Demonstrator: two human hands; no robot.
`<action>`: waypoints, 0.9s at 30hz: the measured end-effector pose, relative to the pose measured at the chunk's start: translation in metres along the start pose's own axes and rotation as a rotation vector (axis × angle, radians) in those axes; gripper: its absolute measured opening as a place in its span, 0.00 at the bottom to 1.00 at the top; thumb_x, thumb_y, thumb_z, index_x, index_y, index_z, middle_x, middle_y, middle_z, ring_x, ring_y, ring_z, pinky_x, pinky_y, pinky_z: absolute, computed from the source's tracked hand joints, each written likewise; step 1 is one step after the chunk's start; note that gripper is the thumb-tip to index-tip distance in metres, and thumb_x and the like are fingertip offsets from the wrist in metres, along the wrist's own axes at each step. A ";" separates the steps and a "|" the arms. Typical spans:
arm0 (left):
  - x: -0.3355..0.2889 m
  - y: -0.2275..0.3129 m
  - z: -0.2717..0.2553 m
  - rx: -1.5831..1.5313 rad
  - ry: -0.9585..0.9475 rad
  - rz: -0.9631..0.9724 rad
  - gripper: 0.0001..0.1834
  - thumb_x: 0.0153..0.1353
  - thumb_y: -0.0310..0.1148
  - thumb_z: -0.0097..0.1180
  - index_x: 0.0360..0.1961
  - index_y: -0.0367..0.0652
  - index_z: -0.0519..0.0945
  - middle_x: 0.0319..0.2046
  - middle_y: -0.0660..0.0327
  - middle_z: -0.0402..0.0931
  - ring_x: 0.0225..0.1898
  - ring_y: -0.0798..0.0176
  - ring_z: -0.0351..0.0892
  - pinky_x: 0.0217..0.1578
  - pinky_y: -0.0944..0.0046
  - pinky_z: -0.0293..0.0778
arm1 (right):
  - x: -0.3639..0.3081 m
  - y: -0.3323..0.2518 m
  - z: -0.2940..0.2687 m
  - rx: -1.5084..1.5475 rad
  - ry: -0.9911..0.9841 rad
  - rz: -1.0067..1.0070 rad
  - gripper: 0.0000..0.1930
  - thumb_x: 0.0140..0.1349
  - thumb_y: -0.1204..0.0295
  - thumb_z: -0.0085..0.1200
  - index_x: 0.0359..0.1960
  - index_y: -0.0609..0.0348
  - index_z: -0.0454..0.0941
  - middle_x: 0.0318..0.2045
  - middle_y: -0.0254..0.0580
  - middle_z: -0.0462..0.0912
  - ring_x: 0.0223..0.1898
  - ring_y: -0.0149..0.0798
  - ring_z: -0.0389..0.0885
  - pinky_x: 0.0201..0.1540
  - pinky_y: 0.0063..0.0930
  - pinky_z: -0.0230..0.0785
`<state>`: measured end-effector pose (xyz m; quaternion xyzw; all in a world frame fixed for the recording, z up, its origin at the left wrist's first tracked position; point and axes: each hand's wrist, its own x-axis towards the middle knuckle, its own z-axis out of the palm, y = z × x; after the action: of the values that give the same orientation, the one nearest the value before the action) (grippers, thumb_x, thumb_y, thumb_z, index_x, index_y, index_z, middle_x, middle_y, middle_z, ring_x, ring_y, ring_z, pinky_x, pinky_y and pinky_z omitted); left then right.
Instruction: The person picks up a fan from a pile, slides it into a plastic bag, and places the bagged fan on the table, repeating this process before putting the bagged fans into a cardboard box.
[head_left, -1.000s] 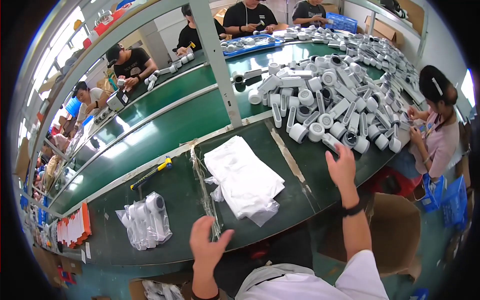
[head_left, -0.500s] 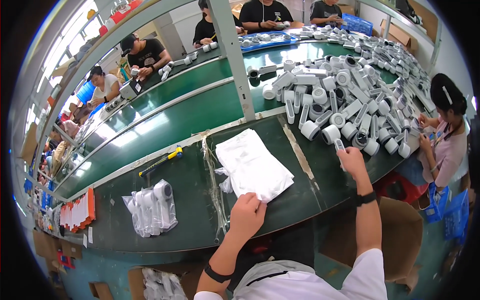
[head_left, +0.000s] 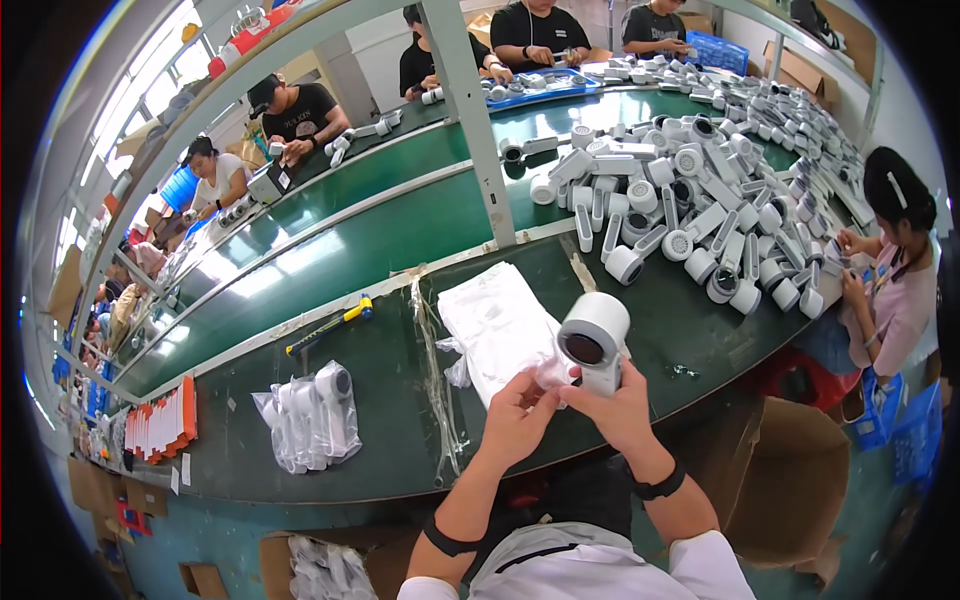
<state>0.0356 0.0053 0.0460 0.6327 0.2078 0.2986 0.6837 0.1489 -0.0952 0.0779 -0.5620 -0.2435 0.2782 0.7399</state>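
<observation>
My right hand (head_left: 617,406) grips the handle of a white hair dryer (head_left: 597,325), its round head raised and its dark opening facing me. Beside it, my left hand (head_left: 518,418) pinches a thin clear plastic bag (head_left: 550,371) close to the dryer's handle. Both hands are over the front edge of a stack of flat white plastic bags (head_left: 492,318) on the dark green bench. To the left lies a clear bag packed with several white dryers (head_left: 310,415).
A large heap of white dryers (head_left: 690,190) covers the right of the bench. A yellow-and-dark hand tool (head_left: 330,325) and orange-edged cards (head_left: 165,422) lie left. A metal post (head_left: 480,140) stands ahead. Co-workers sit around; an open cardboard box (head_left: 790,480) is below right.
My right hand has brought a dryer from the heap to the bag stack. My left hand has shifted right and now pinches a bag beside the dryer.
</observation>
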 end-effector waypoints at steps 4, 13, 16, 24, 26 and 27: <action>-0.001 0.013 -0.004 0.161 -0.048 -0.047 0.07 0.62 0.25 0.58 0.40 0.33 0.81 0.32 0.61 0.82 0.31 0.73 0.77 0.34 0.71 0.73 | 0.008 -0.003 0.004 -0.112 -0.024 0.059 0.13 0.50 0.76 0.65 0.37 0.63 0.77 0.31 0.33 0.81 0.34 0.24 0.77 0.37 0.21 0.71; 0.002 0.017 -0.015 -0.612 0.166 -0.135 0.06 0.63 0.24 0.56 0.40 0.35 0.79 0.32 0.56 0.81 0.32 0.62 0.81 0.37 0.62 0.78 | 0.014 0.030 -0.004 -0.127 0.167 -0.024 0.11 0.48 0.80 0.59 0.34 0.63 0.75 0.28 0.34 0.78 0.24 0.26 0.76 0.27 0.22 0.69; 0.003 0.026 -0.010 -0.801 0.215 -0.173 0.04 0.64 0.25 0.55 0.38 0.35 0.79 0.29 0.60 0.80 0.31 0.66 0.79 0.38 0.66 0.76 | 0.010 0.030 -0.004 -0.013 0.169 0.060 0.12 0.48 0.80 0.59 0.35 0.63 0.75 0.28 0.35 0.79 0.23 0.27 0.76 0.25 0.23 0.69; 0.001 0.011 0.000 -0.133 0.321 -0.075 0.07 0.66 0.29 0.55 0.37 0.35 0.80 0.27 0.70 0.76 0.27 0.81 0.68 0.28 0.78 0.63 | -0.006 0.003 0.003 -0.298 -0.072 -0.035 0.24 0.46 0.69 0.70 0.44 0.64 0.75 0.33 0.34 0.81 0.32 0.27 0.78 0.36 0.25 0.73; 0.003 0.011 0.005 -0.187 0.241 -0.013 0.09 0.65 0.30 0.56 0.38 0.34 0.80 0.26 0.70 0.75 0.26 0.80 0.68 0.27 0.77 0.64 | -0.001 0.011 0.003 -0.276 -0.083 -0.061 0.22 0.47 0.70 0.69 0.43 0.64 0.75 0.31 0.36 0.81 0.32 0.27 0.78 0.36 0.26 0.73; 0.003 0.012 0.004 -0.188 0.239 -0.013 0.09 0.65 0.30 0.56 0.38 0.34 0.80 0.26 0.70 0.75 0.26 0.80 0.68 0.27 0.77 0.64 | 0.001 0.015 0.002 -0.356 -0.065 -0.042 0.21 0.47 0.70 0.68 0.42 0.64 0.76 0.30 0.37 0.82 0.31 0.27 0.78 0.36 0.26 0.73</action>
<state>0.0390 0.0046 0.0588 0.5242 0.2631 0.3854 0.7123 0.1460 -0.0901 0.0642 -0.6696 -0.3244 0.2331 0.6262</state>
